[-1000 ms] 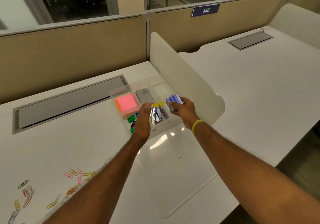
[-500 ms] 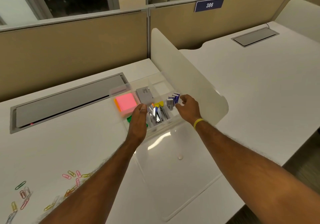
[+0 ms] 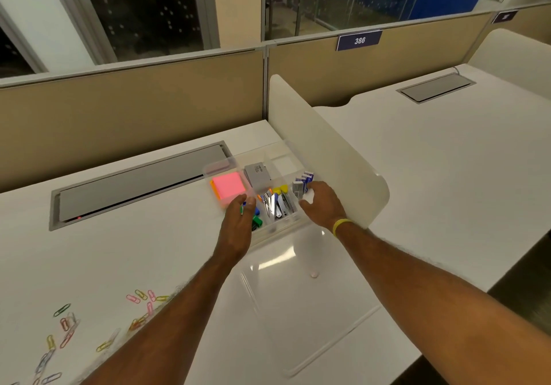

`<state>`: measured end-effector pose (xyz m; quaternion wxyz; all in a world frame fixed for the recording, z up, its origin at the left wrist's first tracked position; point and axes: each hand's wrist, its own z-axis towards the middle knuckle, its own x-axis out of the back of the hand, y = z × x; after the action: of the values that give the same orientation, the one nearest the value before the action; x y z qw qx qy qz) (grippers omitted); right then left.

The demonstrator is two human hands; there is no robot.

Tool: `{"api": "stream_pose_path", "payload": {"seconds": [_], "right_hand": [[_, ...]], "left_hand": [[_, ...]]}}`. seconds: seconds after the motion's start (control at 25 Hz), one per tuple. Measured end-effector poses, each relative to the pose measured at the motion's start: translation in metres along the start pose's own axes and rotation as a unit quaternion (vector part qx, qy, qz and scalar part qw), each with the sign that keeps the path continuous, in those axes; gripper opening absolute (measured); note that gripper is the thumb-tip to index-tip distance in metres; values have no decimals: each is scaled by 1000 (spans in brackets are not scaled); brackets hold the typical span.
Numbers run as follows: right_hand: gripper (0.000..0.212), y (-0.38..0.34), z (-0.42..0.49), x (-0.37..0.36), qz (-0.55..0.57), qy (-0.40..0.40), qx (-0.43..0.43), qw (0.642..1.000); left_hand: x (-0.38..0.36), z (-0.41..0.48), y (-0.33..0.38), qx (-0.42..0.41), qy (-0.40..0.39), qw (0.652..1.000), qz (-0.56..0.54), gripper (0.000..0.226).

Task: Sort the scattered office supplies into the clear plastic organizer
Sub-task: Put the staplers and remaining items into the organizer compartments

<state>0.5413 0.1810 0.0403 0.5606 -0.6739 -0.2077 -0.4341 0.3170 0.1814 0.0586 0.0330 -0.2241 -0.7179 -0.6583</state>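
Clear rectangular plastic organizer (image 3: 277, 229); right hand (image 3: 323, 205) loose-fingered beside small staple boxes (image 3: 299, 186), left hand (image 3: 237, 226) grip unclear.

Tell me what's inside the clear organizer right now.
Pink sticky notes, a grey box, small blue-and-white boxes, metal clips, and green and blue bits. The left hand covers part of that last compartment, so its full contents cannot be seen.

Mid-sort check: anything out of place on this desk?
Yes: coloured paper clips lie scattered on the desk at near left, well apart from the clear organizer holding the other supplies. Nothing looks damaged.
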Motion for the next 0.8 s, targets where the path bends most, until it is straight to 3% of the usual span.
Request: {"api": "stream_pose_path", "payload": {"seconds": [0.2,0.36,0.64,0.8], "right_hand": [[49,-4,27,3,-73,-48,26,996],[52,1,52,7,-127,-80,35,988],[42,5,81,11,-273,-141,158,939],[43,0,94,13,-334,-169,203,905]], "left_hand": [[8,-6,-14,-17,16,999,50,43],[11,-5,-27,-7,9,998,63,49],[1,-2,-39,-1,2,996,91,56],[-4,3,-40,0,-1,996,94,71]]}}
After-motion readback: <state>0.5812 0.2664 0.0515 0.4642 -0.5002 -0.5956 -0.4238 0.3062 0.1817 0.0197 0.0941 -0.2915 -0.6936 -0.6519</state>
